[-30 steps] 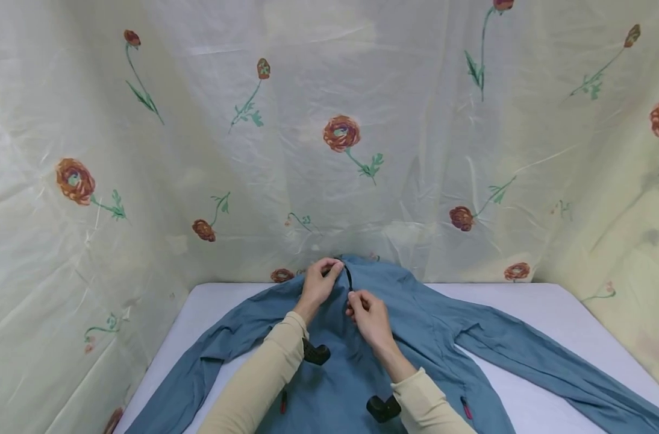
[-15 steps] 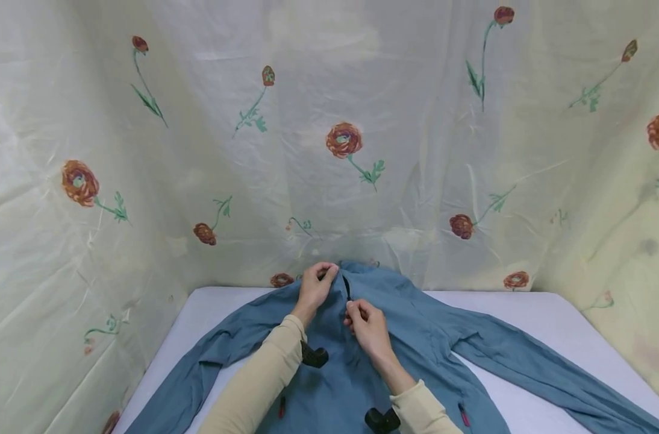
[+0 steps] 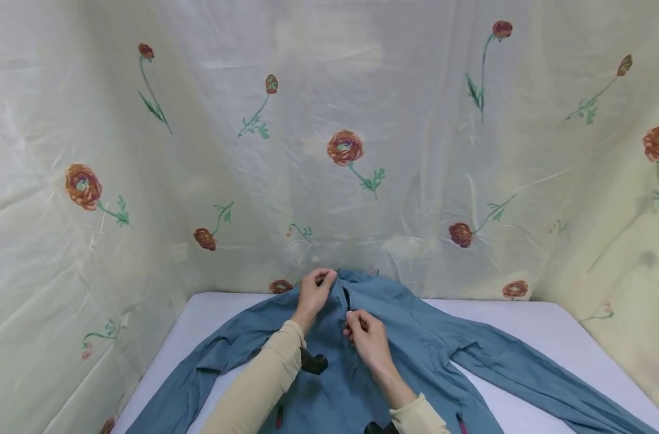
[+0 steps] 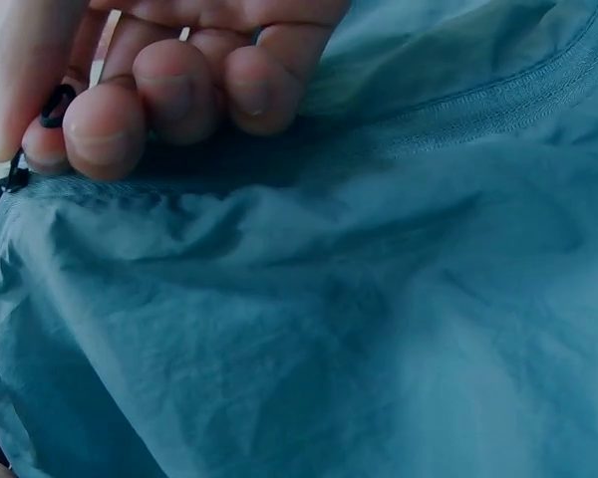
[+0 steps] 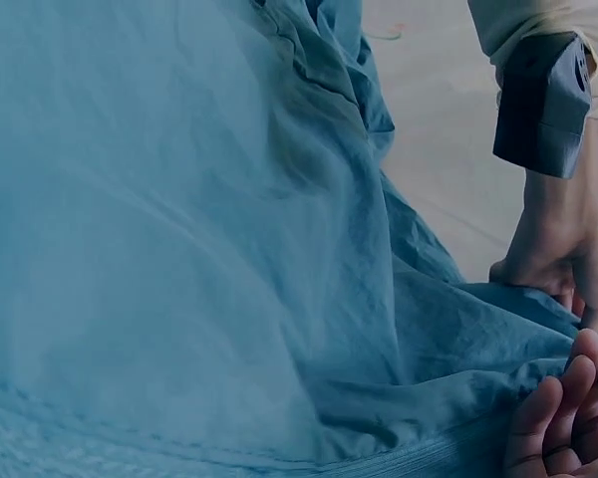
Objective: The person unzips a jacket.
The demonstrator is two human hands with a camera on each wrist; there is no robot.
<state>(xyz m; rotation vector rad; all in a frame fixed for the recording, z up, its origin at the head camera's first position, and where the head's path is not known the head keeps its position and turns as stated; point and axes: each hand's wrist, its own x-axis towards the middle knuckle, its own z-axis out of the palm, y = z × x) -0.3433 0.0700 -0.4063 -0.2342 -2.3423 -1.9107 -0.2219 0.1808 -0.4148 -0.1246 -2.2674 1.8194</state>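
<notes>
A blue zip jacket (image 3: pixel 416 337) lies spread on the table, collar at the back. My left hand (image 3: pixel 314 295) pinches its edge near the top of the front opening. Just below, my right hand (image 3: pixel 368 339) pinches the black zip pull beneath a short dark gap in the zip. In the left wrist view, the right hand (image 4: pixel 179 80) has its fingers curled by the zip slider (image 4: pixel 15 181), a black loop (image 4: pixel 56 106) showing between them. In the right wrist view, the right hand's fingers (image 5: pixel 538 418) are at the lower right corner, the left hand (image 5: pixel 558 239) beyond.
The jacket sleeves (image 3: pixel 541 361) stretch out to both sides over the white table (image 3: pixel 503 307). A flower-patterned curtain (image 3: pixel 405 108) stands behind and at the sides. Red-pull pockets (image 3: pixel 462 423) show near the jacket's lower front. Black wrist devices (image 3: pixel 313 363) sit on both wrists.
The whole scene has shifted down in the head view. The right hand has drawn slightly farther below the left hand, with the zip pull still pinched. The left hand keeps its hold near the collar.
</notes>
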